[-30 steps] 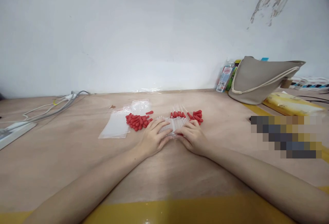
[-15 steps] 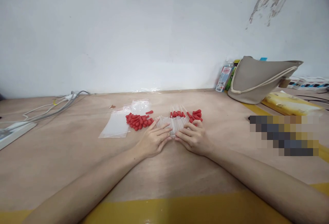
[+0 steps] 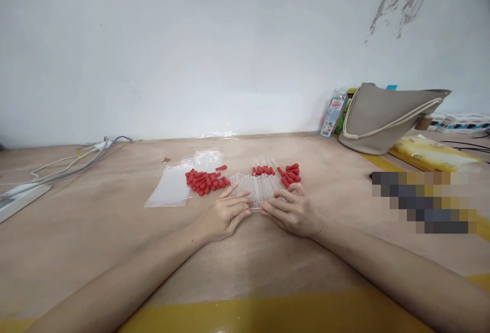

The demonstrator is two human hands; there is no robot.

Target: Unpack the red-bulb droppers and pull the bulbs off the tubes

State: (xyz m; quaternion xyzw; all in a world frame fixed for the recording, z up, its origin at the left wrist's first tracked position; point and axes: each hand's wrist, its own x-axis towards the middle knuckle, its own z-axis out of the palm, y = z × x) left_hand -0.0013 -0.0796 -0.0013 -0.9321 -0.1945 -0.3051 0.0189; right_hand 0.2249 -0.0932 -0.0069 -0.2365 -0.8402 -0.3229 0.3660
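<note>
A row of clear thin tubes point(image 3: 259, 189) lies side by side on the table between my hands. My left hand point(image 3: 226, 214) rests on the near left part of the row, its fingers stretched out and apart. From the right, my right hand point(image 3: 294, 212) lies over the near right part with fingers extended. Left of the tubes sits a heap of red rubber bulbs point(image 3: 204, 182). Just behind the row are several clear droppers with red bulbs point(image 3: 264, 170), their tubes pointing away. Another pile of red bulbs point(image 3: 293, 172) is beyond my right hand.
Clear plastic zip bags point(image 3: 168, 187) lie left of the red heap. At the back right stand a bottle point(image 3: 332, 114) and a grey bag point(image 3: 386, 119), with a yellow package point(image 3: 431, 155) beside it. A power strip point(image 3: 25, 195) and cables point(image 3: 90, 157) occupy the left side.
Both hands have drawn slightly toward me and a little apart. More of the tubes shows between them, and their near ends sit somewhat closer to me.
</note>
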